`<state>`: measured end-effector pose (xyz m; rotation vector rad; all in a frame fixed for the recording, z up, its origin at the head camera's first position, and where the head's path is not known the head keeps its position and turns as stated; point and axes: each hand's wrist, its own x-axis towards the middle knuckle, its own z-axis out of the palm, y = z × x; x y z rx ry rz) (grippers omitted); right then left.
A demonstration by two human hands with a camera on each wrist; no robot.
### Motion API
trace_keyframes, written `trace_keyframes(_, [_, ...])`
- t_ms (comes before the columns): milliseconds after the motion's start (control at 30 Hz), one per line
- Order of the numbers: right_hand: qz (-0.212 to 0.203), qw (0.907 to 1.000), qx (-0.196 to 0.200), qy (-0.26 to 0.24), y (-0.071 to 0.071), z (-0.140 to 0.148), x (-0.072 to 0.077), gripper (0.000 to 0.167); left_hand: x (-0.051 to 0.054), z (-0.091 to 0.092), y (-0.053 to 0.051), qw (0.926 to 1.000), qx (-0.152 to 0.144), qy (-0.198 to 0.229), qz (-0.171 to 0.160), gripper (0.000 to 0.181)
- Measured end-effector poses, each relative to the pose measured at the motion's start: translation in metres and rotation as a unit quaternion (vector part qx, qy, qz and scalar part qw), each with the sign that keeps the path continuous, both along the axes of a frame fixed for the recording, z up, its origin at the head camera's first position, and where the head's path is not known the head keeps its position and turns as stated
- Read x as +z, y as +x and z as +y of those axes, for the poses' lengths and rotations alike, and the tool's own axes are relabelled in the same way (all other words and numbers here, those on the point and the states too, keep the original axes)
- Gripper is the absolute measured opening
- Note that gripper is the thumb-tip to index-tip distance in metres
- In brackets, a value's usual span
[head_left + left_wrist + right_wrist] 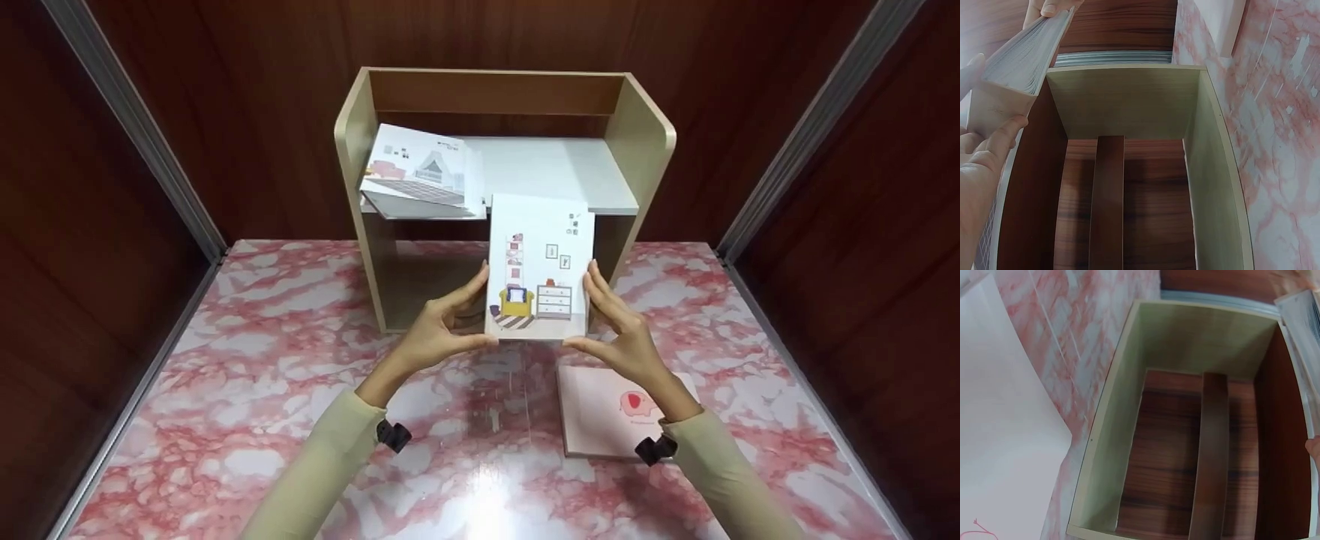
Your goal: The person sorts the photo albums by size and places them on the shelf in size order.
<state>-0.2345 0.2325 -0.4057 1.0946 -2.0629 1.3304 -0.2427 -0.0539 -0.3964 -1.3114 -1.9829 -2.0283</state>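
Observation:
A white book (540, 259), its cover printed with a yellow armchair and a dresser, is held upright between both hands before the shelf's front. On its left edge, my left hand (439, 326) grips with fingers behind and thumb at the bottom corner. My right hand (626, 330) holds the opposite edge in the same way. The left wrist view shows the book's page edges (1027, 56); in the right wrist view only part of the book (1304, 332) appears. Behind it stands a small two-level wooden shelf (651, 150).
White books (420, 176) lie stacked and slightly askew on the upper board's left side. To its right is bare white board (547, 169). A pink book with an elephant (600, 420) lies on the marbled table (285, 360), partly under my right forearm. Dark wooden walls (855, 225) enclose the table.

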Motion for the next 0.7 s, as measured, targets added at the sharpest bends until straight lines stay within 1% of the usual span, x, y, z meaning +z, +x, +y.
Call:
trace_keyframes(233, [-0.003, 1.0000, -0.001, 0.006, -0.001, 0.001, 0.004, 0.085, 0.003, 0.001, -0.002, 0.9999, 0.006, 0.000, 0.016, 0.083])
trace_keyframes(300, [-0.002, 1.0000, -0.002, 0.008, -0.002, 0.001, 0.005, 0.085, 0.004, 0.002, -0.003, 0.9998, 0.009, -0.001, 0.018, 0.083])
trace_keyframes(467, [-0.006, 1.0000, 0.000, 0.008, -0.005, 0.001, 0.007, 0.086, 0.006, 0.002, -0.005, 0.9999, 0.007, -0.001, 0.010, 0.084])
trace_keyframes(700, [-0.023, 0.9997, 0.005, -0.001, -0.006, 0.003, 0.011, 0.084, 0.012, 0.003, -0.005, 0.9996, 0.017, -0.007, 0.020, 0.083])
